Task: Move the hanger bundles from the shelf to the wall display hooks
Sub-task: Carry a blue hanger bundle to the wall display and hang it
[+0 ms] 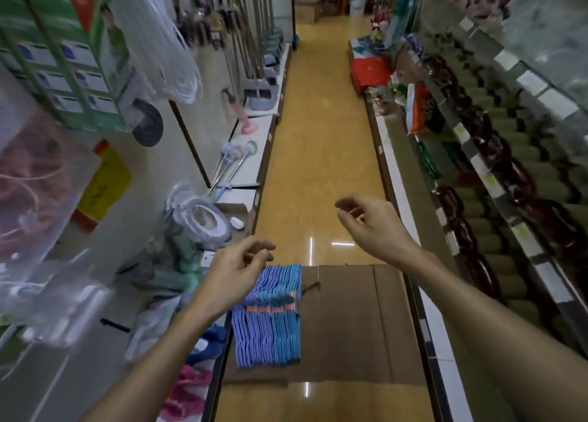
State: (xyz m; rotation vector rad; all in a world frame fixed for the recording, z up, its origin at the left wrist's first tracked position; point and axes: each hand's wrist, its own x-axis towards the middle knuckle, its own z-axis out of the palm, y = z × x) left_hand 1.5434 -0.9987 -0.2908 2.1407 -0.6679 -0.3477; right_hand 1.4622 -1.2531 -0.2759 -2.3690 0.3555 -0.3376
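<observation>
Hands out over a shop aisle, both bare, neither holding anything. Left hand (237, 264) with fingers loosely curled, thumb and forefinger near each other but pinching nothing. Right hand (370, 222) raised farther out, fingers relaxed and slightly bent, likewise gripping nothing.

Hanger bundles (269, 315) just below and to the right of the left hand, lying on flattened cardboard (356, 319) spread on the floor; purple ones nearer the left hand, blue ones farther right, with orange bands across the middle. Left fingertips directly above the top edge of the stack, contact impossible to tell. Well below and left of the right hand.

Left of the left hand: low shelf (254, 157) along the wall with a wrapped pale toilet seat (203, 222), and nearer the forearm blue and pink slippers (194, 380). Higher on that wall, white hangers (171, 39) in a hanging bunch, a green box (66, 55), blurred plastic bags (38, 198).

Right of the right hand: shelving (496, 167) with rows of dark and olive packaged goods and white price tags. Beyond both hands, glossy yellow floor (318, 119) running down the aisle.
</observation>
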